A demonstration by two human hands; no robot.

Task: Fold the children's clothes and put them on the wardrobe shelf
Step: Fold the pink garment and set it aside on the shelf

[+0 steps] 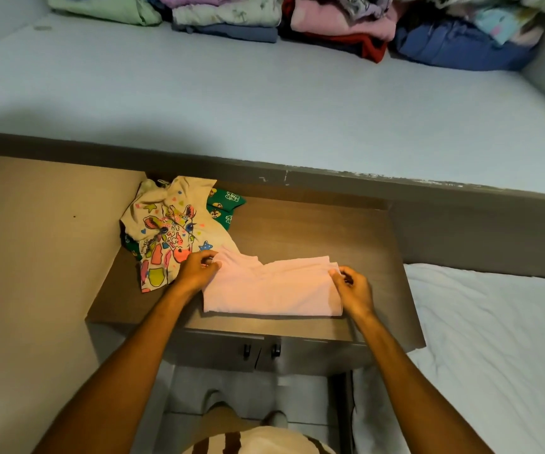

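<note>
Head view | left hand (pixel 197 270) and right hand (pixel 353 288) each pinch an end of the pink garment (pixel 271 290), flat on the wooden ledge (pixel 313 231) | giraffe-print top (pixel 169 234) waits unfolded beside it | folded stacks (pixel 232 18) already sit on the shelf (pixel 264 103) | partway, I'd say

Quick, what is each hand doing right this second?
Left hand: pinches the left end of the pink garment.
Right hand: pinches the same garment's right end.
</note>
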